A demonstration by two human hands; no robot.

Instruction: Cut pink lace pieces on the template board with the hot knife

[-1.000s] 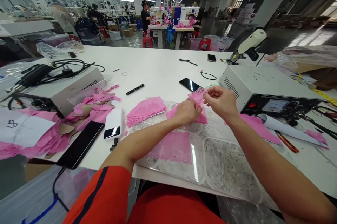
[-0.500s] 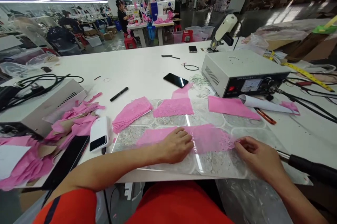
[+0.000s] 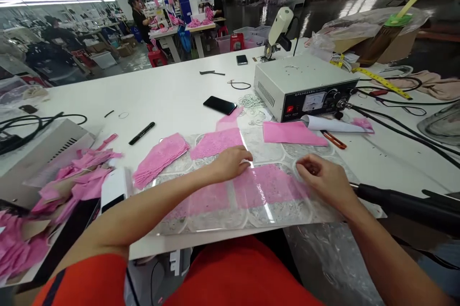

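Note:
A pink fabric strip (image 3: pixel 269 183) lies on a clear patterned plastic sheet (image 3: pixel 215 217) in front of me, its left part looking hazy. My left hand (image 3: pixel 232 162) is just above the strip's upper edge, fingers curled toward the thumb; what they pinch, if anything, does not show. Over the strip's right end, my right hand (image 3: pixel 323 179) has thumb and fingertips drawn together, their contents hidden. A black-handled tool with a metal tip (image 3: pixel 391 203) reaches in from the right beside that wrist. Beyond my hands lie a stack of pink pieces (image 3: pixel 161 157) and another pink piece (image 3: pixel 217 143).
A grey control box (image 3: pixel 305 85) stands at the back right near a folded pink piece (image 3: pixel 294 133) and an orange cutter (image 3: pixel 333 139). A phone (image 3: pixel 220 104) and a black marker (image 3: pixel 142 133) lie farther back. Pink scraps (image 3: pixel 72 186) crowd the left.
The view has swung right. My left hand has risen from the strip toward its far edge. My right hand has moved up from the strip's right end, fingers still together.

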